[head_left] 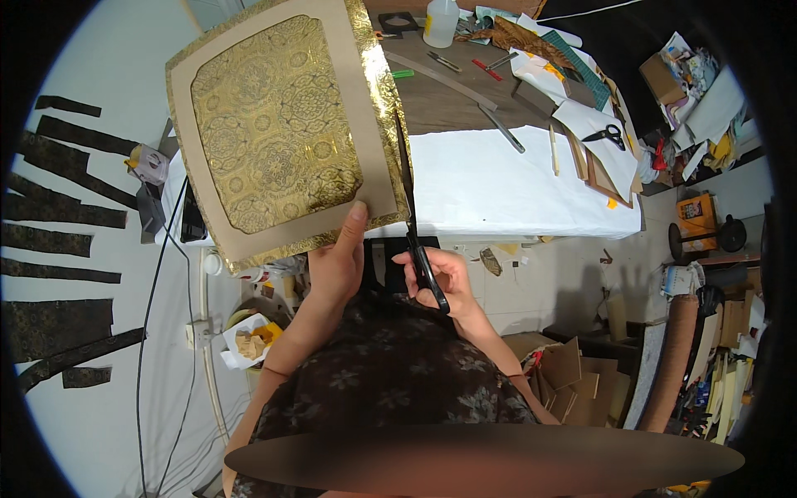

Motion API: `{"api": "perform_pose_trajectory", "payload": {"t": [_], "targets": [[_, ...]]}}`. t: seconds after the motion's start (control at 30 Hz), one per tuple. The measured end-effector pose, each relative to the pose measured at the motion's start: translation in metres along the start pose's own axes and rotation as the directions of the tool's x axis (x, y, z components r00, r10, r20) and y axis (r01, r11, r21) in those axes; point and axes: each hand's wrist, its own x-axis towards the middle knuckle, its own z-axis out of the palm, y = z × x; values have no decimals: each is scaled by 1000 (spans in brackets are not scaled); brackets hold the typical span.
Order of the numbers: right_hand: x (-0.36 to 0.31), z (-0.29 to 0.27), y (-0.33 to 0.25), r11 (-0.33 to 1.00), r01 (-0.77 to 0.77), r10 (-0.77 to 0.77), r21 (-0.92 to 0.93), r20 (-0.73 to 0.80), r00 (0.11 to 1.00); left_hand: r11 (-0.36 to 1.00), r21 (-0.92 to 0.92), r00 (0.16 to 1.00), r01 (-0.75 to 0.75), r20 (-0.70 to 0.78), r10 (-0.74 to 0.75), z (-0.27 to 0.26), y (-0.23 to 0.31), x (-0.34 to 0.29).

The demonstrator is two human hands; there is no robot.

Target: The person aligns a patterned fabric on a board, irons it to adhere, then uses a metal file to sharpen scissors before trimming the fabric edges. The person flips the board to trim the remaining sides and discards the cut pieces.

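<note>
A large rectangular panel (278, 124) is held up at the upper left, with gold brocade in the middle, a beige board border and a shiny gold fabric edging. My left hand (336, 261) grips its lower right corner, thumb on the front face and fingers out of sight behind. In my right hand (448, 278) is a pair of black scissors (427, 274), handles toward me. Their blades point away and run up beside the panel's right edge, along the gold edging. How far the blades are apart is hard to make out.
A table with white paper (490, 187) lies beyond my hands, bearing a metal ruler (440, 79), a clear bottle (441, 23), a second pair of scissors (606, 135) and fabric scraps. Dark fabric strips (62, 328) hang at left. Cardboard pieces (573, 373) stand at lower right.
</note>
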Motion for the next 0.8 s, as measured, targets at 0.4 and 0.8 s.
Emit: {"api": "perform_pose_trajectory", "payload": {"t": [0.4, 0.8], "targets": [[0, 1, 2, 1000, 22, -23, -15, -22, 999, 999, 9, 999, -41, 1, 41, 11, 4, -2], [-2, 2, 3, 997, 35, -37, -66, -33, 999, 999, -7, 999, -49, 18, 49, 11, 4, -2]]}}
